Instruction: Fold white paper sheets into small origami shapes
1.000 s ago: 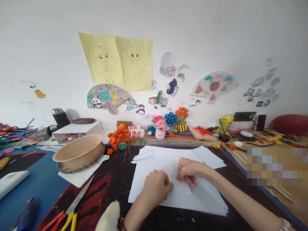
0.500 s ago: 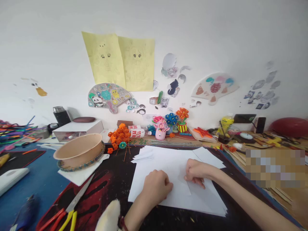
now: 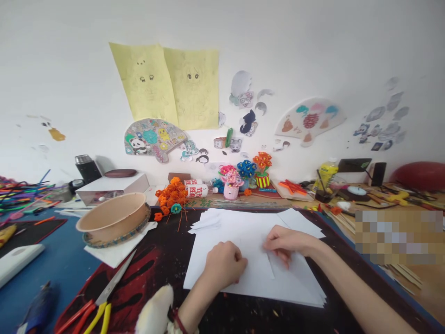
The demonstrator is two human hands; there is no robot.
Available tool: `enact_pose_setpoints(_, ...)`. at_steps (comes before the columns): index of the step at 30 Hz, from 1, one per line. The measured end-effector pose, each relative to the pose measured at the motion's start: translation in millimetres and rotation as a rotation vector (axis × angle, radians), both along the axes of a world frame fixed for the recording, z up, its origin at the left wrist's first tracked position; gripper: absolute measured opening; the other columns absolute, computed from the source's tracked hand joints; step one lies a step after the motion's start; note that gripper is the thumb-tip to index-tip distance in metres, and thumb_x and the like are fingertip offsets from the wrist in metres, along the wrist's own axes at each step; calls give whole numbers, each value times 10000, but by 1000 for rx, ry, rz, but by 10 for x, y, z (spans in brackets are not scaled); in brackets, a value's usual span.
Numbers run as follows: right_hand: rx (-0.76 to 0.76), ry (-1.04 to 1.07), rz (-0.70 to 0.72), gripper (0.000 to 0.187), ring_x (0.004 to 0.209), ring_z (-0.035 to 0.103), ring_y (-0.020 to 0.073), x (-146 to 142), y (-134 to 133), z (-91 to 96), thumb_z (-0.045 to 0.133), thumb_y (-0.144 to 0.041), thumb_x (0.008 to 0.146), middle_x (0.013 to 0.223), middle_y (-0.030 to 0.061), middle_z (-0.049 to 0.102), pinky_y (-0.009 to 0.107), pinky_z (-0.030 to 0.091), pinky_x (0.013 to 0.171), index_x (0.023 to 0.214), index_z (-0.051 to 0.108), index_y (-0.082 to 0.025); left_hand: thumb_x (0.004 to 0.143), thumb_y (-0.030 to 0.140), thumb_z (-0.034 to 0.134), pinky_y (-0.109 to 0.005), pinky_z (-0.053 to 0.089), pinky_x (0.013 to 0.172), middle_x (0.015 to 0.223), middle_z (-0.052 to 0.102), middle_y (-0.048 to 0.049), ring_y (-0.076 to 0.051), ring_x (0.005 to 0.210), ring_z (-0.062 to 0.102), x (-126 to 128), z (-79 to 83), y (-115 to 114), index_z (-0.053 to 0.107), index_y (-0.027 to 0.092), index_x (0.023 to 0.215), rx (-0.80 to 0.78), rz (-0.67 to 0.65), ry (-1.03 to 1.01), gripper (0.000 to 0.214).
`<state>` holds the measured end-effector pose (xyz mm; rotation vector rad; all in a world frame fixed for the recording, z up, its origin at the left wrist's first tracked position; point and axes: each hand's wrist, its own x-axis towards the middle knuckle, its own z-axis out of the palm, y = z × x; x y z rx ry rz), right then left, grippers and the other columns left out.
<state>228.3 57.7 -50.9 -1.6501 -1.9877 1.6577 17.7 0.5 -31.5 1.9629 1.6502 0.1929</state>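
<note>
Overlapping white paper sheets (image 3: 264,290) lie on the dark mat between my hands. My left hand (image 3: 224,266) rests on their left part, its fingers curled in and their tips hidden, so whatever they hold cannot be made out. To the right, my right hand (image 3: 283,243) pinches thumb and forefinger at the upper right edge of a smaller white sheet of paper (image 3: 255,264), the other fingers bent beneath. This sheet spans the gap between both hands and lies over the larger ones. Some narrow folded paper pieces (image 3: 207,222) sit on the pile's far left corner.
Scissors (image 3: 107,292) with red and yellow handles lie left of my left arm, beyond them a tan bowl (image 3: 113,215). Orange pipe-cleaner flowers (image 3: 172,197) and small flower pots (image 3: 231,190) stand behind the paper. Thin sticks (image 3: 405,276) lie at the right.
The view has shifted slightly. My right hand has its fingers drawn in more, with the forefinger less stretched out. My left hand stays curled on the paper.
</note>
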Motion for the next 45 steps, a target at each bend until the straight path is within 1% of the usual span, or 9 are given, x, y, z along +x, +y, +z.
enact_pose_setpoints(3,86,22,-33,366,293,497,86,-87,-38,-59,553,-393,797,329,-30,512,156,271,311,508,495,-176,729,269,504,-262,437,622,472,625,-25,-177,585,618,60,50,56,626,187,508,-62,39,12,266)
enact_pose_setpoints(8,196,-6,-62,339,267,471,95,-176,-78,-94,646,-310,729,304,-30,497,172,257,287,465,474,-186,675,231,555,-271,386,556,349,500,3,-160,471,537,168,149,224,564,184,375,-138,57,42,304)
enact_pose_setpoints(12,236,-11,-69,316,299,514,107,-144,-99,-78,627,-279,721,318,-24,517,168,302,308,457,478,-190,638,242,620,-252,298,463,329,440,42,-111,391,406,196,166,382,622,173,429,-209,21,-14,221)
enact_pose_setpoints(16,268,-24,-76,307,316,528,115,-122,-103,-97,628,-284,702,324,-20,522,168,342,320,448,481,-192,635,289,663,-250,198,403,320,398,66,-77,345,288,159,116,490,644,164,471,-295,-29,-96,207)
enact_pose_setpoints(27,266,-29,-82,308,324,556,124,-100,-97,-122,639,-307,707,352,-12,542,164,361,314,465,493,-184,600,280,685,-249,153,381,290,352,75,-64,322,250,117,47,614,606,157,443,-421,-17,-146,214)
enact_pose_setpoints(35,246,-21,-82,304,299,529,114,-107,-84,-123,636,-297,706,337,-15,533,165,344,293,462,491,-188,615,310,698,-248,147,385,307,335,93,-55,312,233,-70,96,622,604,155,479,-421,-3,-92,226)
enact_pose_setpoints(39,228,-22,-78,310,294,525,112,-114,-87,-125,634,-292,708,326,-10,528,159,324,281,456,486,-188,689,285,698,-229,173,385,333,323,105,-52,327,235,-237,134,612,595,147,519,-402,-7,-45,242)
enact_pose_setpoints(42,224,-19,-79,319,290,523,113,-114,-90,-117,627,-277,716,319,-9,524,160,320,282,451,473,-189,821,320,646,-193,253,392,439,397,104,-44,357,282,-359,164,586,578,139,619,-364,2,6,280)
enact_pose_setpoints(45,214,-11,-76,321,288,519,113,-118,-87,-81,621,-244,716,317,-9,520,164,306,286,440,467,-186,811,302,641,-201,292,424,442,423,90,-53,382,328,-400,197,513,574,138,583,-261,41,28,289)
